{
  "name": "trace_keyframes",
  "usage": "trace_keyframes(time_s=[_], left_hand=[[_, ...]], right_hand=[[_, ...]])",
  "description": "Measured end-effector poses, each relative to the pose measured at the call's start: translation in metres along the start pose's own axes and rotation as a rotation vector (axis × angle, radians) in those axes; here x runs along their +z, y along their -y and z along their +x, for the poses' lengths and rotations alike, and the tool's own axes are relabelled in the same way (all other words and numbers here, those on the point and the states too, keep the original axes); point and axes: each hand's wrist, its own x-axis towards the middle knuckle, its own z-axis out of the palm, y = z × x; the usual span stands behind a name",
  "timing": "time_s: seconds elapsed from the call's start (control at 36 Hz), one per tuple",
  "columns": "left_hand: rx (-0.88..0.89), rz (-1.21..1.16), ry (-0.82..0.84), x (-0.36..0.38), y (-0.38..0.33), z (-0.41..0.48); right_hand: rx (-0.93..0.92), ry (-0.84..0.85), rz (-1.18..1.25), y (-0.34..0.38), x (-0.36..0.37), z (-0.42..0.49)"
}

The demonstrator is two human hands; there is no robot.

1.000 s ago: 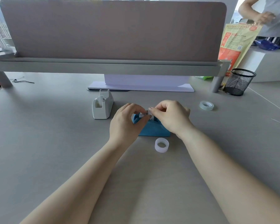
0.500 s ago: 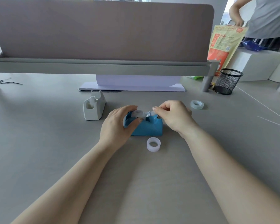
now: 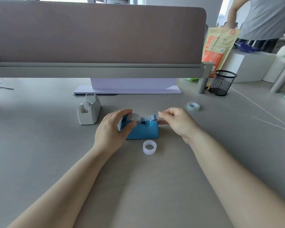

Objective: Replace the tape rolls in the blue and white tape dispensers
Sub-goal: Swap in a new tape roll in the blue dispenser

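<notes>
The blue tape dispenser (image 3: 143,130) sits mid-table with a clear tape roll (image 3: 134,117) seated in its slot. My left hand (image 3: 113,130) wraps around the dispenser's left end, fingers by the roll. My right hand (image 3: 176,122) pinches the free tape end (image 3: 152,117), stretched from the roll across the dispenser's cutter end. The white tape dispenser (image 3: 88,109) stands to the left with no roll visible in it. A white empty-looking roll core (image 3: 149,147) lies just in front of the blue dispenser. A clear tape roll (image 3: 193,106) lies flat to the right.
A desk divider panel (image 3: 95,35) and shelf span the back, with a white stand base (image 3: 127,89) under it. A black mesh cup (image 3: 222,82) and an orange bag (image 3: 218,46) stand at the back right. A person stands behind there.
My right hand has pulled the tape end to the right, drawing a strip out from the roll. My left hand has dropped from the roll onto the blue dispenser's left end.
</notes>
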Motion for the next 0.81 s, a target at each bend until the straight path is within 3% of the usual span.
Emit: trace_keyframes(time_s=[0.39,0.81], left_hand=[[-0.025,0.005,0.007,0.000,-0.002,-0.001],[-0.010,0.012,0.003,-0.001,-0.003,-0.002]], right_hand=[[0.064,0.033,0.122,-0.009,-0.015,-0.001],[-0.003,-0.082,-0.145,-0.019,-0.013,-0.004]])
